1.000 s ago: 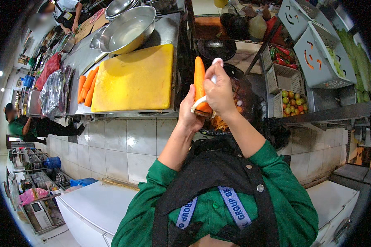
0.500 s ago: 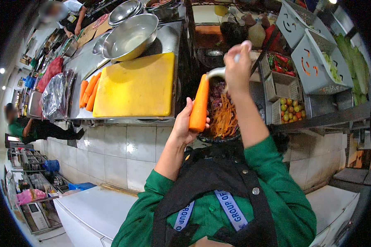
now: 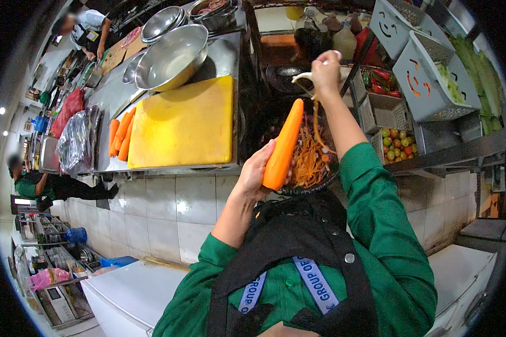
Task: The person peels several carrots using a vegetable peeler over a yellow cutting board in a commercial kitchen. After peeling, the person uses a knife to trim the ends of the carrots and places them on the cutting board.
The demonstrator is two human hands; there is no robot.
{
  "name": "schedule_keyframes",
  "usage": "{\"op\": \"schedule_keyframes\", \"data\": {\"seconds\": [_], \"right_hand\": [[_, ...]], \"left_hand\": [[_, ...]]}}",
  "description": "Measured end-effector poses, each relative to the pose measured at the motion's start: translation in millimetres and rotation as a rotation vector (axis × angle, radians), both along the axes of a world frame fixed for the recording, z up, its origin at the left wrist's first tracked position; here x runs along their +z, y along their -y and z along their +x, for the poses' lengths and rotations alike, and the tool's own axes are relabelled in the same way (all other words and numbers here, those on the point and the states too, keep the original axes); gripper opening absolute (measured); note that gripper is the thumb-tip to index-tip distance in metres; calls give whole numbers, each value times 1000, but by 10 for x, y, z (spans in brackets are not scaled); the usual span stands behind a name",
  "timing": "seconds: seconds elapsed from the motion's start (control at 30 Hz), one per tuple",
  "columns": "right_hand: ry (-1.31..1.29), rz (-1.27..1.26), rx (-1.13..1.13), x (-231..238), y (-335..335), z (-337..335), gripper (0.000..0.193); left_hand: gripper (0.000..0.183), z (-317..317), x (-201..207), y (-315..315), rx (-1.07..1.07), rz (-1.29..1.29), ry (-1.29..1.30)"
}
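A large peeled-looking carrot (image 3: 285, 145) is gripped in my left hand (image 3: 254, 175), its narrow end tilted up and away to the right. My right hand (image 3: 327, 76) is closed around a white-handled peeler (image 3: 302, 77), held beyond the carrot's tip and apart from it. A thin orange strip of peel (image 3: 317, 124) dangles below the peeler. Beneath both hands stands a dark round bin holding a heap of carrot peelings (image 3: 309, 160) with some purplish scraps. Part of its rim is hidden by my left hand and the carrot.
On the steel table at left lie a yellow cutting board (image 3: 181, 123), several carrots (image 3: 121, 133) and metal bowls (image 3: 177, 60). At right are a crate of tomatoes (image 3: 398, 147), red peppers (image 3: 381, 83) and grey baskets (image 3: 433, 70). Two people (image 3: 90, 33) are off to the left.
My right hand has moved up and away from the carrot with the peeler, a peel strip trailing. The carrot has shifted right and tilted further over in my left hand.
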State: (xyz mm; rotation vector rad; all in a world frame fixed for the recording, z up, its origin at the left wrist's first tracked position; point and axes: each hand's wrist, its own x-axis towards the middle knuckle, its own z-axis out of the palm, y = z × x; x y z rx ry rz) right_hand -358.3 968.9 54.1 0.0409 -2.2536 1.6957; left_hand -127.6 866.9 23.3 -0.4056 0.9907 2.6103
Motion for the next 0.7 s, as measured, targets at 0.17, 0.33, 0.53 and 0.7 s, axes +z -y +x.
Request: {"op": "schedule_keyframes", "data": {"seconds": [0.17,0.33,0.53,0.7], "right_hand": [[-108,-261,280,-19,22,649,13],[65,-266,467,-208,181,1429,11],[-248,-57,262,-24,192,448,9],[-84,-29,47,40,113,-2,8]], "left_hand": [[53,-180,-152,70,260,-31,18],[47,-235,-194,6,363,7,63],[45,-20,75,-16,102,18,15],[46,-40,61,80,127,-45,-73]]}}
